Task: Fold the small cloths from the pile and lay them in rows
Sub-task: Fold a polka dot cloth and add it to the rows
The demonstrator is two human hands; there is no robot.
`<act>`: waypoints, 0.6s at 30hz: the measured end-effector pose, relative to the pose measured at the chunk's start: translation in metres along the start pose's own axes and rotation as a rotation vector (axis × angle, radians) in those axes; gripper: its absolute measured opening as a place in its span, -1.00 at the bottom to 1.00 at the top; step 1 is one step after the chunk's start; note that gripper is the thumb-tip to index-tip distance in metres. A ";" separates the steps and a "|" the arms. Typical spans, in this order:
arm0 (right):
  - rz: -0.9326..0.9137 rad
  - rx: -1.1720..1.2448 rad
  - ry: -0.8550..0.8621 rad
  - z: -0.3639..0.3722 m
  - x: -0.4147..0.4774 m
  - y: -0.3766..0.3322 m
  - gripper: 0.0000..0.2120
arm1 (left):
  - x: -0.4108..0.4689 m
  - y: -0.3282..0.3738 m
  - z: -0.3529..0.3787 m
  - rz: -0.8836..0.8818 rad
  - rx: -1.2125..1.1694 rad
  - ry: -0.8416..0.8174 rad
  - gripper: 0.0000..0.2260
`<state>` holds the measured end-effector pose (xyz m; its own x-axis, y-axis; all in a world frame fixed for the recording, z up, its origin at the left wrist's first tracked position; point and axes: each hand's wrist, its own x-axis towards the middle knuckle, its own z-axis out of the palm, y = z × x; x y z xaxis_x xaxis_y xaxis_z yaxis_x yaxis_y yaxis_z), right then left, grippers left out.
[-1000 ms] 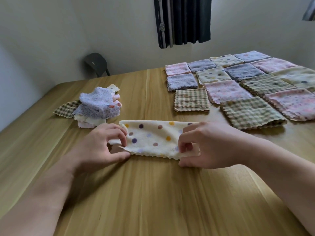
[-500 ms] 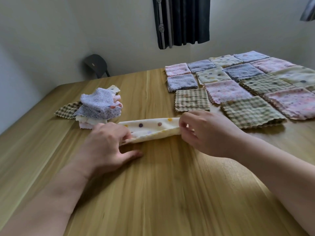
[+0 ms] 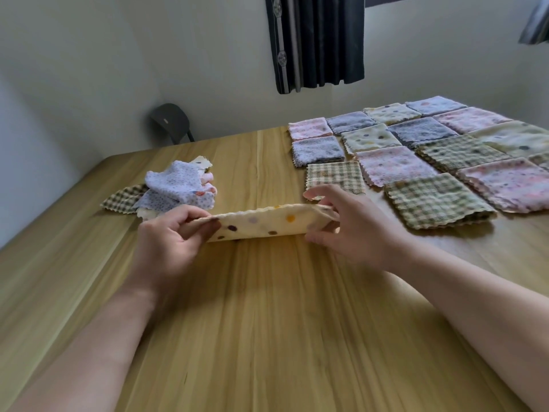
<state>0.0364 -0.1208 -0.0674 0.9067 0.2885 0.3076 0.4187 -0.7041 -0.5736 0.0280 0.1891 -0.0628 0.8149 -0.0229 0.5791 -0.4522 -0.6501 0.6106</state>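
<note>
Over grained wooden table [image 3: 267, 322], scallop-edged dotted cloth [image 3: 267, 223], perhaps double-layered

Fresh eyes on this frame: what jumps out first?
Dead centre, the left hand and right hand pinch the ends of a cream polka-dot cloth, folded into a strip, over the wooden table. On the far right, folded cloths lie in neat rows. On the left sits a rumpled pile of unfolded ones.

Smooth, faintly glossy wood grain on the table [image 3: 267, 322]. Soft matt fleecy cloth, zigzag-cut at the edges, in the dotted cream cloth [image 3: 267, 223], the pile [image 3: 178, 185] and the folded rows [image 3: 436, 200]. Dark matt fabric for the curtain [image 3: 320, 40].
</note>
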 end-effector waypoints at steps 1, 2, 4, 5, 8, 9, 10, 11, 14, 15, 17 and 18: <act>0.010 -0.014 0.050 0.002 0.002 0.003 -0.54 | 0.000 0.000 -0.001 -0.042 -0.049 0.023 -0.92; 0.022 -0.018 0.114 0.002 0.004 0.005 -0.63 | 0.001 0.000 -0.002 -0.075 -0.096 0.041 -0.91; 0.059 0.048 0.200 0.000 0.006 0.006 -0.69 | 0.003 -0.002 -0.006 -0.134 -0.200 0.082 -0.89; 0.069 0.110 0.215 -0.002 0.006 0.006 -0.68 | 0.004 -0.002 -0.008 -0.155 -0.252 0.111 -0.88; 0.067 0.285 0.240 -0.008 0.005 0.003 -0.60 | 0.005 -0.001 -0.012 -0.236 -0.431 0.184 -0.82; 0.079 0.341 0.248 -0.009 0.005 0.002 -0.55 | 0.005 0.001 -0.013 -0.262 -0.484 0.190 -0.80; 0.091 0.395 0.249 -0.011 0.004 0.000 -0.50 | 0.006 0.002 -0.014 -0.278 -0.515 0.186 -0.80; 0.097 0.447 0.242 -0.012 0.005 -0.001 -0.51 | 0.006 0.003 -0.015 -0.283 -0.524 0.176 -0.80; 0.085 0.512 0.218 -0.014 0.004 -0.004 -0.70 | 0.004 0.006 -0.016 -0.264 -0.505 0.146 -0.81; 0.080 0.517 0.213 -0.015 0.004 -0.005 -0.75 | 0.004 0.007 -0.016 -0.259 -0.498 0.147 -0.81; 0.071 0.540 0.207 -0.015 0.003 -0.004 -0.84 | 0.004 0.009 -0.016 -0.245 -0.487 0.139 -0.83; 0.068 0.567 0.201 -0.015 0.003 -0.004 -0.87 | 0.004 0.010 -0.015 -0.240 -0.489 0.133 -0.84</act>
<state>0.0365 -0.1272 -0.0526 0.9281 0.0877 0.3618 0.3721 -0.2451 -0.8952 0.0207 0.1941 -0.0461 0.8773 0.1992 0.4366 -0.4007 -0.1966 0.8949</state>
